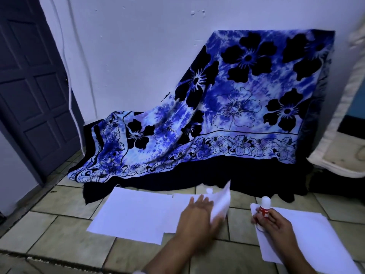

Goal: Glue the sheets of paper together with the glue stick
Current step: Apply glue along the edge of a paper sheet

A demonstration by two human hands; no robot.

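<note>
White sheets of paper (130, 212) lie joined on the tiled floor. My left hand (197, 212) holds a loose sheet (221, 202) by its lower edge, thumb under it, and the sheet stands lifted and curled over the right end of the flat sheets. A small white cap (209, 190) lies on the floor just behind. My right hand (273, 220) grips a red-and-white glue stick (264, 207) upright, its white tip exposed, above the corner of a stack of white paper (308, 240).
A blue flowered cloth (227, 107) drapes over something against the white wall, with a dark cloth (177, 180) spilling onto the floor just behind the sheets. A dark door (29, 80) stands at the left. A pale mattress edge (339, 147) sits at the right.
</note>
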